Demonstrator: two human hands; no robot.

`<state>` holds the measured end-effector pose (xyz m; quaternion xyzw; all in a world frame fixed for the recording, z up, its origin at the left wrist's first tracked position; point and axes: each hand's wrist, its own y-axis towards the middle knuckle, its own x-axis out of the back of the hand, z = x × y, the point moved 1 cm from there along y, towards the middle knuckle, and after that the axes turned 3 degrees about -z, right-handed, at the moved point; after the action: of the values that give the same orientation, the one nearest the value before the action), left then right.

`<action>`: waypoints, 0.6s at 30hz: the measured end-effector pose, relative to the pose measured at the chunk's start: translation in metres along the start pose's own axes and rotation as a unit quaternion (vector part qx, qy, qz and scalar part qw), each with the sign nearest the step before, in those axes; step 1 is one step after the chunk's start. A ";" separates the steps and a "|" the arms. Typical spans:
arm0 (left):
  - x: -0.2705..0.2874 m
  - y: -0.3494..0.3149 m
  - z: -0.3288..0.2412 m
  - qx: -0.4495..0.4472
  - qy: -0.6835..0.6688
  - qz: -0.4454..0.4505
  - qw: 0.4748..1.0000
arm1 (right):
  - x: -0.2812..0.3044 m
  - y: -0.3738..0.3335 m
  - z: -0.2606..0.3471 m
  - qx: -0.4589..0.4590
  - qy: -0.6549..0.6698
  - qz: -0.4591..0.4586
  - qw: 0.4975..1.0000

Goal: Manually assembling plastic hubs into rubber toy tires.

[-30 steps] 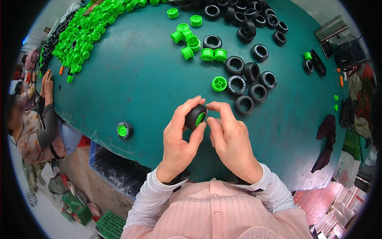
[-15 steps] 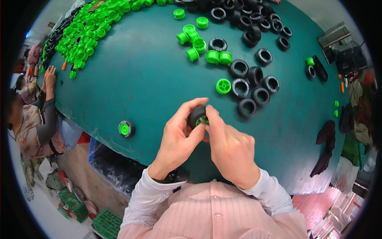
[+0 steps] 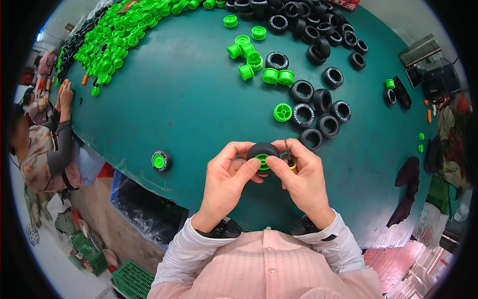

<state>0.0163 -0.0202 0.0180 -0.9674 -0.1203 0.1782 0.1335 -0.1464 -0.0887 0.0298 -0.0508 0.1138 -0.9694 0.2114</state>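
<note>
Both hands hold a small black toy tire (image 3: 263,148) with a green wheel rim (image 3: 262,162) inside it, above the near edge of the table. My left hand (image 3: 223,179) grips its left side, thumb on the green rim. My right hand (image 3: 306,182) presses the rim with its thumb from the other side. Tucked in the right hand's fingers is a small tool with a yellow handle (image 3: 292,165) and a thin metal shaft; its exact kind is unclear. A tire with a green rim fitted (image 3: 160,161) lies on the table to the left.
Loose black tires (image 3: 327,126) and green rims (image 3: 283,112) are scattered ahead on the green table (image 3: 189,99). A large heap of green rims (image 3: 114,40) is at the far left, more tires (image 3: 318,30) at the back. Another person (image 3: 45,149) works at the left edge.
The hands have drawn the wheel nearer and turned its green face toward me. My right fingers have shifted to its right side, and the yellow-handled tool now shows.
</note>
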 end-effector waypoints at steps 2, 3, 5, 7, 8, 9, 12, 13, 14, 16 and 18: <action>0.000 -0.001 0.003 -0.001 -0.035 0.003 0.999 | 0.000 -0.001 0.001 0.017 0.011 0.008 1.000; 0.001 -0.001 0.004 0.009 -0.061 0.010 0.998 | 0.001 0.000 0.003 -0.010 0.026 0.021 0.999; 0.000 0.000 0.002 0.012 -0.052 0.005 0.999 | 0.005 0.005 0.009 -0.061 0.055 0.045 0.996; -0.006 -0.001 -0.003 0.003 0.018 -0.024 1.000 | 0.000 0.007 0.002 0.001 0.020 0.014 1.000; -0.006 -0.001 -0.004 0.003 0.009 -0.023 1.000 | -0.001 0.008 -0.001 0.032 0.003 0.000 0.999; -0.005 0.000 -0.003 0.003 0.000 -0.021 1.000 | -0.001 0.005 -0.001 0.022 -0.003 0.001 1.000; -0.008 0.000 -0.005 -0.009 0.012 -0.024 1.000 | -0.002 0.001 0.000 0.034 -0.038 0.003 0.999; -0.010 -0.001 -0.005 -0.014 0.021 -0.026 0.999 | -0.001 0.000 -0.001 0.064 -0.063 -0.002 0.996; -0.006 0.000 -0.003 -0.034 0.059 -0.013 0.998 | -0.001 0.000 -0.002 0.095 -0.087 -0.008 0.992; 0.005 0.003 0.001 -0.073 0.134 0.015 0.988 | -0.001 0.000 0.004 0.126 -0.104 0.005 0.987; 0.004 0.004 -0.001 0.006 -0.036 0.027 0.999 | -0.003 0.001 0.005 0.113 -0.076 0.005 0.991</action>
<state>0.0209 -0.0230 0.0164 -0.9625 -0.0978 0.2172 0.1296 -0.1428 -0.0894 0.0338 -0.0998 -0.0126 -0.9684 0.2284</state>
